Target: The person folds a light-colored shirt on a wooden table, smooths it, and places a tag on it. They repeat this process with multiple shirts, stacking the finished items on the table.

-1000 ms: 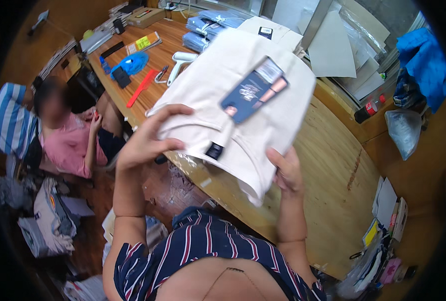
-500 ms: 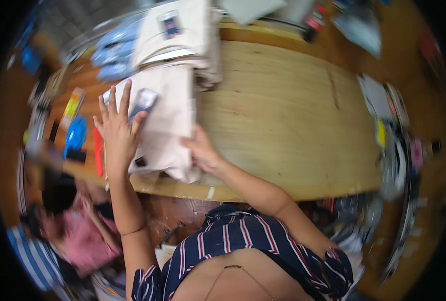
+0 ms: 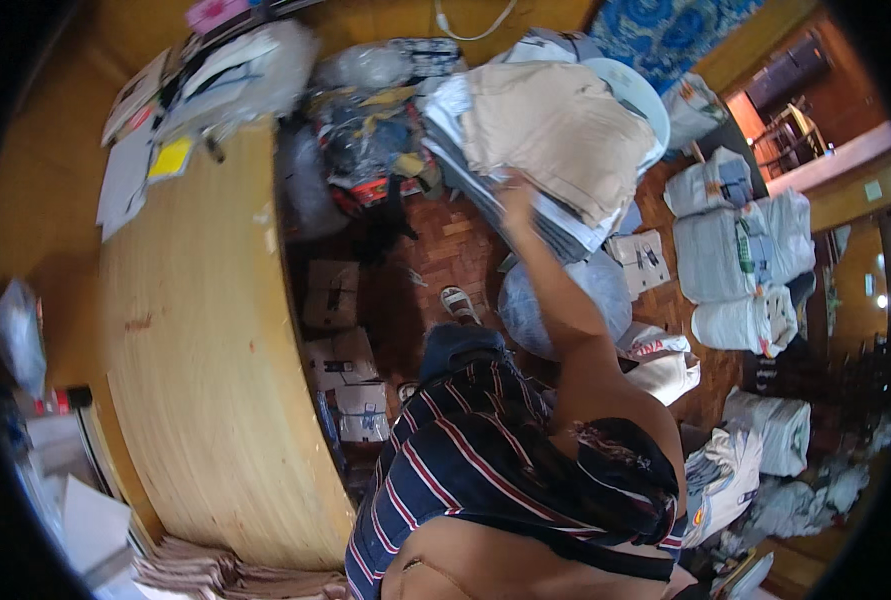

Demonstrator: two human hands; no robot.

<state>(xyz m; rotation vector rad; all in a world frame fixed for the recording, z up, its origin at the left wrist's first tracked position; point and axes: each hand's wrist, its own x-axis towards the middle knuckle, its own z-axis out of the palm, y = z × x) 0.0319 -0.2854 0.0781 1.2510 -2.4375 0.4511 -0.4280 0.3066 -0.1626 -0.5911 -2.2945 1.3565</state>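
Observation:
My right hand point(image 3: 515, 195) reaches out to a big pile of folded garments and is at its near left edge. Motion blurs its fingers, so whether they grip the cloth cannot be made out. On top of the pile lies a beige garment point(image 3: 560, 125), loosely spread. White and grey folded garments point(image 3: 470, 175) are stacked under it. My left hand is out of view.
A long wooden table point(image 3: 200, 330) stands to the left, with folded beige garments point(image 3: 215, 575) at its near end. A clear plastic bag point(image 3: 520, 315) sits below the pile. Several wrapped white bundles point(image 3: 715, 255) are stacked at right. Folded packs point(image 3: 340, 360) lie beside the table.
My view has swung right, from the table to the garment pile. My right hand has left the folded beige shirt and reached the pile. My left hand has gone out of view.

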